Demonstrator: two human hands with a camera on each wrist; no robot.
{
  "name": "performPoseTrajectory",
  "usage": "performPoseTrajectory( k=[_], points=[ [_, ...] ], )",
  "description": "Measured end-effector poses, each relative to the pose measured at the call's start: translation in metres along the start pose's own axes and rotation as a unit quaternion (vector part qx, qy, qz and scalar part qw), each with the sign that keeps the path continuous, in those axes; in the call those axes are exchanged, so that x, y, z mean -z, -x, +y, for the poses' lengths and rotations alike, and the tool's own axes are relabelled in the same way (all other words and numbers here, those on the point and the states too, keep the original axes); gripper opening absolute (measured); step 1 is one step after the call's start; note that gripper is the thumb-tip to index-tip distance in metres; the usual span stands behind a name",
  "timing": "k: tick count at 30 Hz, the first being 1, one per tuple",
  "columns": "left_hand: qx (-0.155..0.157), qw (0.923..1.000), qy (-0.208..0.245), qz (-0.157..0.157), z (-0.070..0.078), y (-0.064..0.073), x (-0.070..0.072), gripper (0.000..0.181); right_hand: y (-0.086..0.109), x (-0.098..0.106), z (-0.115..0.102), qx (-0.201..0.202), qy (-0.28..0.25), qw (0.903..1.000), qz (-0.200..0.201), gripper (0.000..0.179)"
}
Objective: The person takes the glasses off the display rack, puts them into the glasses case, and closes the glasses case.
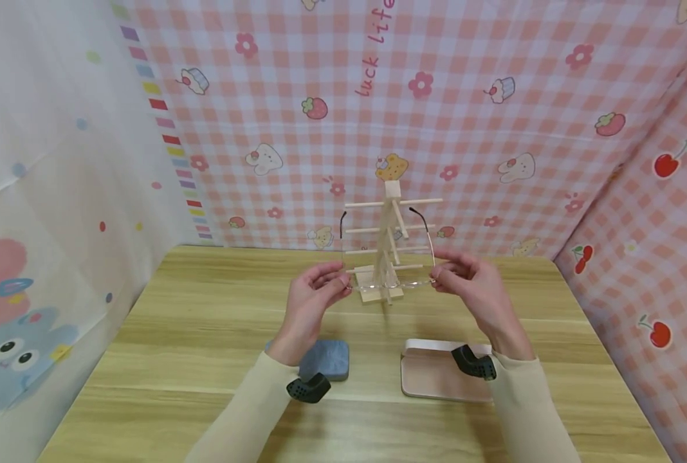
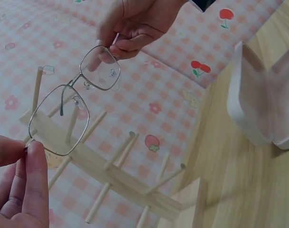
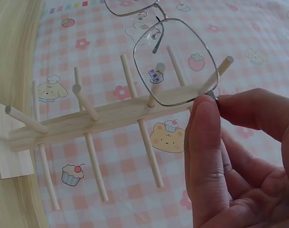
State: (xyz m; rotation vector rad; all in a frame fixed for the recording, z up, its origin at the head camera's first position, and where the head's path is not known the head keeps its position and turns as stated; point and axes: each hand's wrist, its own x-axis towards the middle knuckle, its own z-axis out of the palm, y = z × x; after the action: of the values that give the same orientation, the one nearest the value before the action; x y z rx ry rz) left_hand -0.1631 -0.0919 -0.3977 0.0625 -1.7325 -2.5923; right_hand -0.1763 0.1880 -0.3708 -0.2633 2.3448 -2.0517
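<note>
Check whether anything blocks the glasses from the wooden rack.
Nothing visible does. The left hand and right hand hold the glasses in front of the wooden rack; the blue case and the open case lie nearer the person, outside that path.

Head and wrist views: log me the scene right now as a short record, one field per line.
Item in hand: thin metal-framed eyeglasses, temples unfolded
Left hand: pinches the left end of the frame
Right hand: pinches the right end
Behind the eyeglasses: wooden peg stand, upright
Blue case: looks closed, partly hidden by the left arm
White case: open, pinkish inside, partly hidden by the right wrist's camera
Surface: wood-grain table
Backdrop: pink checked cloth
</note>
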Motion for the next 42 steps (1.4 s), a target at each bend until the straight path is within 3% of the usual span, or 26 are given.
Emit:
performPoseTrajectory(
  k=[16, 34, 42],
  points=[
    [-0.002, 0.9992, -0.040, -0.003, -0.010, 0.012, 0.016, 0.026, 0.019, -0.010, 0.016, -0.012, 0.016, 0.9995, -0.024, 0.041],
    [-0.014, 0.9977, -0.067, 0.004, -0.023, 0.024, 0.034, 0.025, 0.038, -0.030, 0.042, 0.010, 0.015, 0.9998, -0.004, 0.030],
    [-0.005, 0.9974, -0.072, 0.009, -0.025, 0.029, 0.039, 0.022, 0.044, -0.036, 0.050, 0.029, 0.027, 0.9992, -0.008, 0.022]
  ],
)
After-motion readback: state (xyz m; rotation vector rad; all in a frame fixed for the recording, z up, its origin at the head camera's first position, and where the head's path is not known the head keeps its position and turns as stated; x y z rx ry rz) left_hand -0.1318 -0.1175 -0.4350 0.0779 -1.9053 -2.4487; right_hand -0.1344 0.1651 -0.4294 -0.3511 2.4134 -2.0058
